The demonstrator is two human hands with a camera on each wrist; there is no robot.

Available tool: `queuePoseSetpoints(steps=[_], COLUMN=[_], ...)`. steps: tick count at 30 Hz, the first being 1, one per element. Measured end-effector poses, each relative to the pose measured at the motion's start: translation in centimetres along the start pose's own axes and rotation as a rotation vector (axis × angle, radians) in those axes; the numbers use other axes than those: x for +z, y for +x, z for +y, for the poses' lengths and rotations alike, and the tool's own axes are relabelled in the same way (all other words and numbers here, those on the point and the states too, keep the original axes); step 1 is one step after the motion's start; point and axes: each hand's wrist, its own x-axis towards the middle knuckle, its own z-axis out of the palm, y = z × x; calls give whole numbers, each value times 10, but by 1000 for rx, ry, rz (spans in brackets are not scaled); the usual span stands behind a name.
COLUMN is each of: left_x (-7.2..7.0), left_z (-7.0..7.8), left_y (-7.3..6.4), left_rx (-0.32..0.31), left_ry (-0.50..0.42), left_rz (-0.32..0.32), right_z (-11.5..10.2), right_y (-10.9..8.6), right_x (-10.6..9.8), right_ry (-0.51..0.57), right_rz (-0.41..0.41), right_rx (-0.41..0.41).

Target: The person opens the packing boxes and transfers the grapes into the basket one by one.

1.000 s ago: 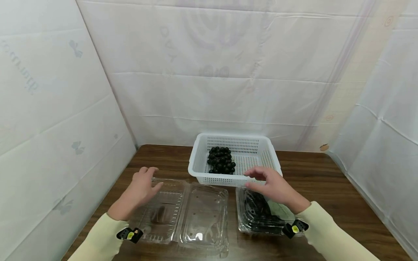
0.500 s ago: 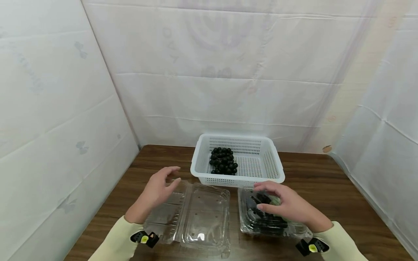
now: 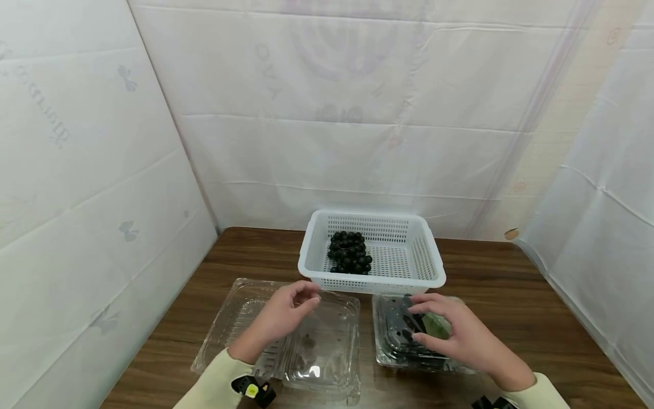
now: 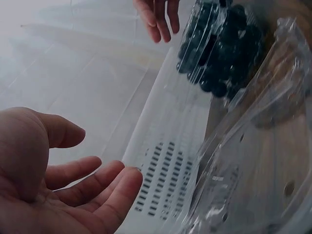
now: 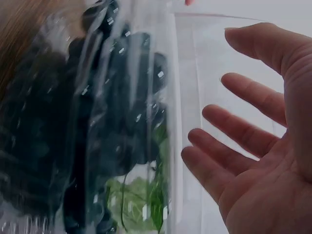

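Note:
My left hand (image 3: 281, 318) hovers over the middle of a transparent clamshell box (image 3: 327, 346) that lies unfolded on the table, its fingers loosely bent around nothing. On the right, my right hand (image 3: 455, 335) is held over a closed clear clamshell box (image 3: 393, 341). Dark round grapes (image 5: 122, 102) and something pale green (image 5: 134, 200) show through that box's plastic. Spread, relaxed fingers (image 5: 243, 129) of the right hand stand beside the lid in the right wrist view. The left palm (image 4: 29, 195) also holds nothing in the left wrist view.
Behind both boxes stands a white perforated basket (image 3: 378, 282) with a bunch of dark grapes (image 3: 349, 253) in its left half. The brown wooden table (image 3: 490, 272) ends at white sheeting (image 3: 306, 159) at the back and sides.
My left hand has moved right, from the left half of the unfolded box to its middle. My right hand has drawn back from the basket's front edge to above the closed box.

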Motion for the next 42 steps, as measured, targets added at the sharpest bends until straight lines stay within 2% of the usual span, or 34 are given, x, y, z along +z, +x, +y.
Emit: queuePoseSetpoints(steps=[6, 11, 17, 21, 26, 33, 37, 42], left_x=[24, 43, 61, 72, 84, 99, 105, 111], left_z=[4, 5, 8, 11, 11, 10, 9, 8], left_y=[2, 5, 6, 6, 5, 9, 13, 16], left_rx=[-14, -36, -71, -100, -175, -254, -270, -273], left_ry=[-174, -255, -357, -387, -416, -512, -555, -594], left_rz=[-134, -187, -232, -237, -240, -258, -267, -244], right_z=[3, 6, 6, 6, 6, 3, 1, 1], right_y=[-11, -17, -21, -22, -24, -22, -19, -15], right_x=[2, 7, 14, 16, 20, 22, 21, 20], right_ry=[-40, -50, -149, -190, -236, -274, -285, -304], right_rz=[28, -4, -37, -12, 29, 6, -16, -12], right_rx=[13, -10, -63, -108, -148, -136, -142, -165])
